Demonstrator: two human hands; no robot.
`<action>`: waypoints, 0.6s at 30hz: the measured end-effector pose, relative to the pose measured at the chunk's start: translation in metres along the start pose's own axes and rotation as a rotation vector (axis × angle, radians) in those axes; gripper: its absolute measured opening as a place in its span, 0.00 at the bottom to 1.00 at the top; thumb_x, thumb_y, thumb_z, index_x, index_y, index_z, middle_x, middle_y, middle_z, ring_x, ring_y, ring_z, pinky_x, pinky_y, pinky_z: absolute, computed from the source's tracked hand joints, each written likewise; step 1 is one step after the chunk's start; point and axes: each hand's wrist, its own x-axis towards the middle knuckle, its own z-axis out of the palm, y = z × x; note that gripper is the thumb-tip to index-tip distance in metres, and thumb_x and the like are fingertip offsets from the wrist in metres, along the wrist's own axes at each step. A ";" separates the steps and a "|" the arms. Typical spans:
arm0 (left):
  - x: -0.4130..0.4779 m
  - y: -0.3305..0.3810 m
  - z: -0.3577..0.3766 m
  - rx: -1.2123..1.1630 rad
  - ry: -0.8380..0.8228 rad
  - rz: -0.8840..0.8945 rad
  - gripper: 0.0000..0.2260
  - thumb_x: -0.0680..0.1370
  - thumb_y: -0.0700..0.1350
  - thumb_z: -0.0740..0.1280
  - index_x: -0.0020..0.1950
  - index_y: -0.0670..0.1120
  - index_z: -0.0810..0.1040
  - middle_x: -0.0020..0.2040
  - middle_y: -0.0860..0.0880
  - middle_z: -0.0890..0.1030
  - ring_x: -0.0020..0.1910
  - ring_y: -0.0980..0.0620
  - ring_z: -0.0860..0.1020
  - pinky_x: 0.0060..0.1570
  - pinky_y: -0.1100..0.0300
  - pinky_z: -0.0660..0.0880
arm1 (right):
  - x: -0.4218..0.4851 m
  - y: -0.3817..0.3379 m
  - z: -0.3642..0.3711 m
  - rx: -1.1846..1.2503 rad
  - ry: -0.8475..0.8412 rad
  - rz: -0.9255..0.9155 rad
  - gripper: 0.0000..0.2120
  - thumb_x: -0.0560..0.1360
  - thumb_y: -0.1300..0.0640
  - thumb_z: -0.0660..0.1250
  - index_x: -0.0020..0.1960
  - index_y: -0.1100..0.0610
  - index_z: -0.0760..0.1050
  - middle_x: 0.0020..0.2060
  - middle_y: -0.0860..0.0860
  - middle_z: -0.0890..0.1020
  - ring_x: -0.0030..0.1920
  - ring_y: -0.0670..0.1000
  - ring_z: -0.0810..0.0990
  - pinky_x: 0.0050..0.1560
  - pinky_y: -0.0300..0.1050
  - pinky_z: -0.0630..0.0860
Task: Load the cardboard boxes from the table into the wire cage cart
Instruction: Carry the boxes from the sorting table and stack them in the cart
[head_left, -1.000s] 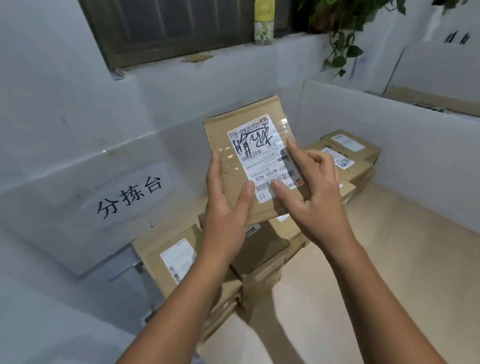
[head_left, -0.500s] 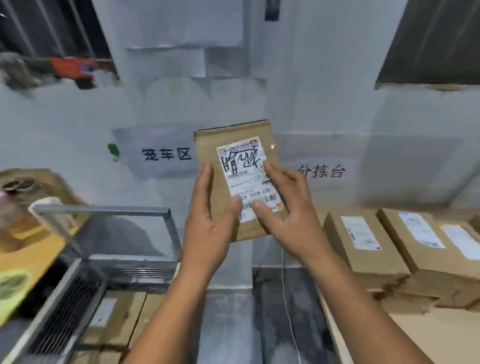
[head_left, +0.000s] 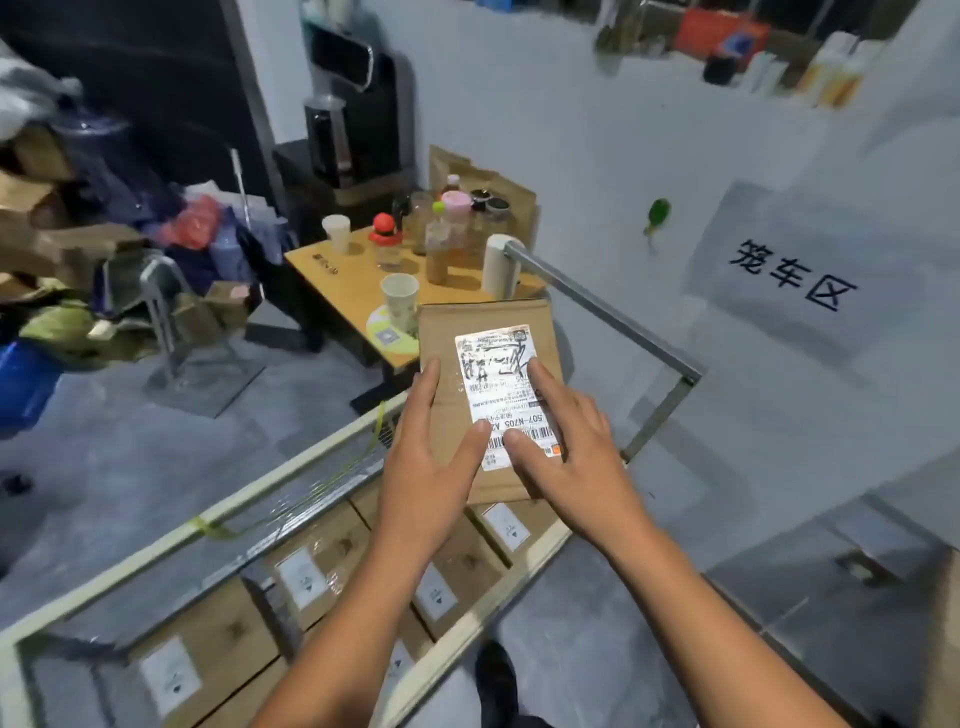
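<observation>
Two hands, left hand (head_left: 426, 462) and right hand (head_left: 566, 452), clasp the labelled cardboard box (head_left: 488, 364), now swung from the table to above the wire cage cart (head_left: 291, 483), ready for lowering.

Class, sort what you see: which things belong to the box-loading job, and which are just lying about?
Job: held cardboard box, left hand, right hand, wire cage cart, boxes already loaded.
Lying about: side table, paper cup, bottles, clutter pile.
</observation>
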 end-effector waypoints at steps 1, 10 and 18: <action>-0.003 -0.015 -0.013 0.012 0.030 -0.050 0.32 0.77 0.60 0.68 0.76 0.74 0.57 0.77 0.71 0.62 0.75 0.69 0.62 0.72 0.58 0.64 | 0.006 0.001 0.020 0.004 -0.066 -0.005 0.35 0.76 0.33 0.64 0.78 0.28 0.52 0.71 0.44 0.70 0.73 0.46 0.63 0.67 0.44 0.64; -0.040 -0.129 -0.098 0.179 0.378 -0.551 0.35 0.76 0.61 0.66 0.81 0.63 0.55 0.79 0.58 0.65 0.74 0.55 0.69 0.72 0.47 0.69 | 0.036 0.017 0.207 0.153 -0.665 -0.054 0.34 0.78 0.42 0.69 0.79 0.34 0.57 0.72 0.42 0.68 0.73 0.43 0.64 0.71 0.36 0.61; -0.082 -0.195 -0.152 0.225 0.586 -0.767 0.35 0.80 0.54 0.68 0.82 0.58 0.54 0.78 0.59 0.66 0.74 0.56 0.69 0.73 0.50 0.68 | 0.025 0.019 0.334 0.193 -1.041 -0.106 0.35 0.77 0.39 0.68 0.79 0.37 0.57 0.70 0.47 0.70 0.69 0.45 0.69 0.66 0.40 0.67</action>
